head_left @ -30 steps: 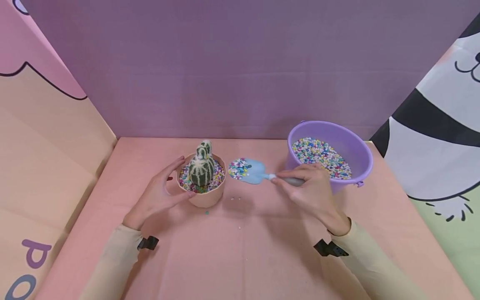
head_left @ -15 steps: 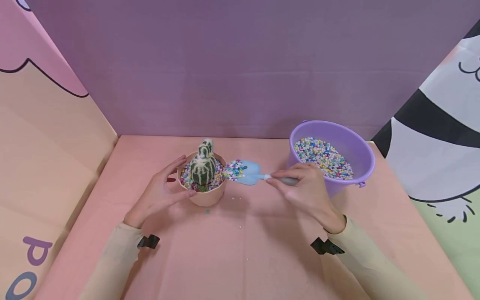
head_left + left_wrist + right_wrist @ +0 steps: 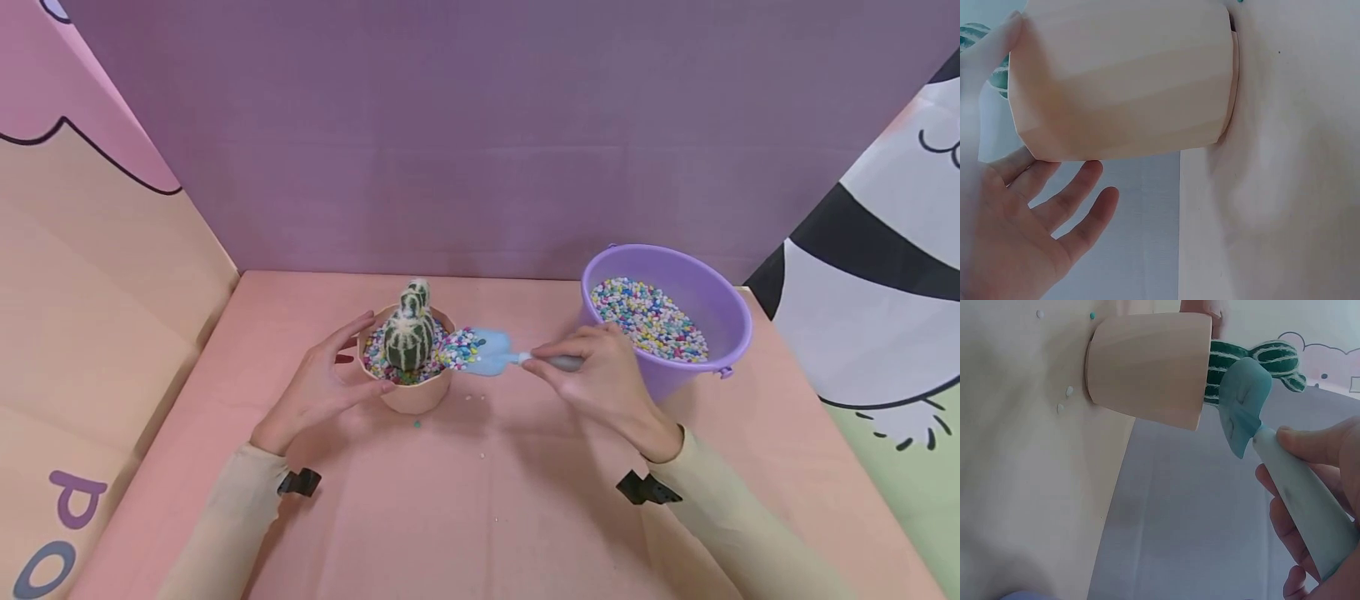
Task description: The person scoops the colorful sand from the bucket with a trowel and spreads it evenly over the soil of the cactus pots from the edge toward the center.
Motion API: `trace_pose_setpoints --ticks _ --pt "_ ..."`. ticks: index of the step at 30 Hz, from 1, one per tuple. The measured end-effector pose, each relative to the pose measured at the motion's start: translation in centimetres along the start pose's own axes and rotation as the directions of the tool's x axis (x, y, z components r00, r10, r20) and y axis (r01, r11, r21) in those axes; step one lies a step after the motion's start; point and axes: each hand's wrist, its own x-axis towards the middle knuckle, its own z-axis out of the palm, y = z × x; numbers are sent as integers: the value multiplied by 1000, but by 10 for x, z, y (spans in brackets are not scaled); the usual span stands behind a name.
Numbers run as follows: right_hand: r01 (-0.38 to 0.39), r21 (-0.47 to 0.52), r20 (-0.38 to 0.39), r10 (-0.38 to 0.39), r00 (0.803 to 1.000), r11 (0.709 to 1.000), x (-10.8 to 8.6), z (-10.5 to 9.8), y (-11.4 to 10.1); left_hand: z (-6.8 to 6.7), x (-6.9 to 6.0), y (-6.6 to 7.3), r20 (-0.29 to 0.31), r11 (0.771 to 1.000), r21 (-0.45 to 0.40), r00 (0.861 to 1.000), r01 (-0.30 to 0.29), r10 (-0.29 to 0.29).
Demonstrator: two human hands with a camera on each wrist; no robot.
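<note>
A peach flower pot (image 3: pixel 415 400) stands on the pink-covered table with a striped green cactus (image 3: pixel 408 343) in it and coloured pebbles around the plant. My left hand (image 3: pixel 330 379) holds the pot from the left, thumb on the near rim and fingers at the far side. In the left wrist view some fingers (image 3: pixel 1088 175) touch the pot's side, while the little finger is apart. My right hand (image 3: pixel 600 371) grips the grey handle of a light blue trowel (image 3: pixel 493 352). Pebbles (image 3: pixel 459 348) lie on the blade, whose tip is over the pot's right rim beside the cactus.
A purple bucket (image 3: pixel 720 308) with many coloured pebbles stands on the right, close behind my right hand. A few stray pebbles (image 3: pixel 417 424) lie in front of the pot. A purple wall (image 3: pixel 480 150) closes off the back.
My right hand has moved left with the trowel, bringing its pebble-laden tip from beside the pot to over the rim. My left hand has stayed at the pot.
</note>
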Motion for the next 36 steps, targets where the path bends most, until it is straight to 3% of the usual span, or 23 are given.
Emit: trace_pose_setpoints --ticks 6,14,26,36 --pt "-15 -18 28 15 999 1000 3 0 -3 0 0 0 -2 1000 -2 1000 1 -1" --pt "49 -2 54 -49 997 999 9 2 -7 -1 0 -1 -4 1000 12 1000 -10 10" --pt "48 -46 121 -42 992 998 19 5 -17 -2 -1 0 30 995 91 999 -28 26" --pt "59 -80 154 -46 987 995 25 5 -25 -3 0 1 21 996 87 1000 -23 22"
